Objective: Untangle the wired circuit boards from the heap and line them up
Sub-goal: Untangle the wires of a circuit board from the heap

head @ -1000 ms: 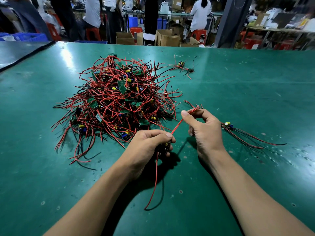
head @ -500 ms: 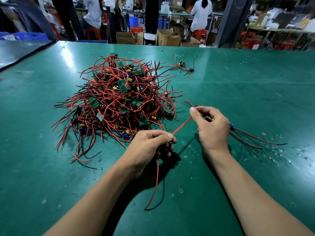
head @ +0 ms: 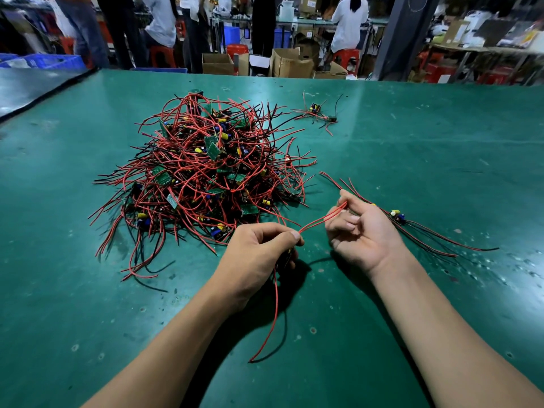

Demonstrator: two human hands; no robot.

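Note:
A heap point(head: 206, 175) of small green circuit boards tangled in red and black wires lies on the green table point(head: 412, 148), left of centre. My left hand point(head: 259, 254) grips one board, mostly hidden in the fingers; a red wire point(head: 272, 313) hangs from it onto the table. Two more red wires point(head: 321, 220) stretch from that hand to my right hand point(head: 362, 231), which is turned palm up and pinches their ends between thumb and fingertips. Just right of my right hand lies a separated board point(head: 397, 215) with its wires spread along the table.
Another small loose board with wires point(head: 319, 113) lies behind the heap toward the far edge. A dark adjoining table point(head: 32, 86) meets the left corner. Beyond the far edge stand cardboard boxes point(head: 291, 64), red stools and several people.
My right hand has rolled palm up and slid along the red wires toward their ends, moving slightly right. My left hand has stayed in place gripping the board.

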